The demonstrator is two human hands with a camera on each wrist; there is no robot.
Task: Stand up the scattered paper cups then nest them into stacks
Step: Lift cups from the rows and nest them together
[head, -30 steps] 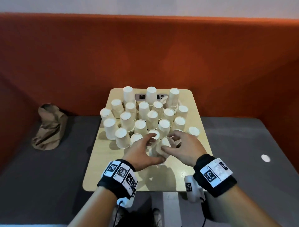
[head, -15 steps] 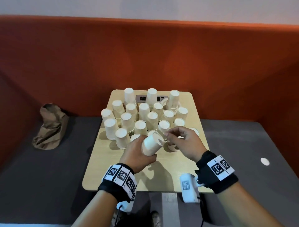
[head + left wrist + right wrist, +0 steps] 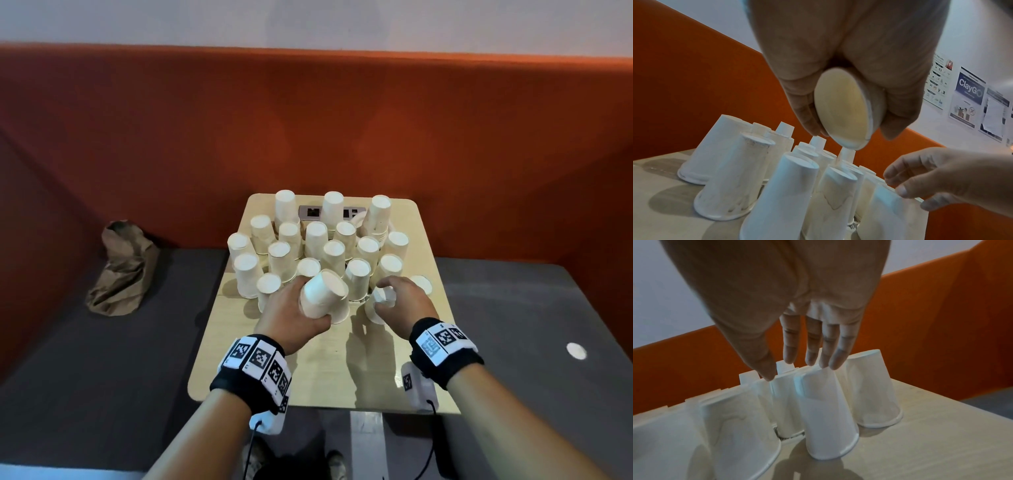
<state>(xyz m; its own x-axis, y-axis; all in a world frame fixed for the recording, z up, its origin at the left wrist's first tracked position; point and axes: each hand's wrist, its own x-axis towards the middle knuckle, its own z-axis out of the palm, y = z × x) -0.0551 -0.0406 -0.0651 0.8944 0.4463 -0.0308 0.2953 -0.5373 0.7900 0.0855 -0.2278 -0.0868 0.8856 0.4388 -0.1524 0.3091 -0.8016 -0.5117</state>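
Note:
Many white paper cups (image 3: pixel 310 246) stand upside down, crowded on the back half of the small wooden table (image 3: pixel 308 373). My left hand (image 3: pixel 308 303) grips one cup (image 3: pixel 323 298) lifted and tilted above the front of the cluster; in the left wrist view its base (image 3: pixel 842 108) faces the camera. My right hand (image 3: pixel 392 298) hovers over an upside-down cup (image 3: pixel 375 310) at the front right, fingers nearly straight. In the right wrist view the fingertips (image 3: pixel 835 365) touch the top of this cup (image 3: pixel 828 415). The right hand (image 3: pixel 914 198) also shows in the left wrist view.
A power socket panel (image 3: pixel 313 212) lies at the table's back edge among taller cup stacks (image 3: pixel 378 216). A crumpled brown paper bag (image 3: pixel 123 270) sits on the grey bench at the left. An orange backrest (image 3: pixel 308 130) rises behind the table.
My left hand has lifted a cup off the table and tilted it. My right hand moved right and now sits over an upside-down cup at the front right.

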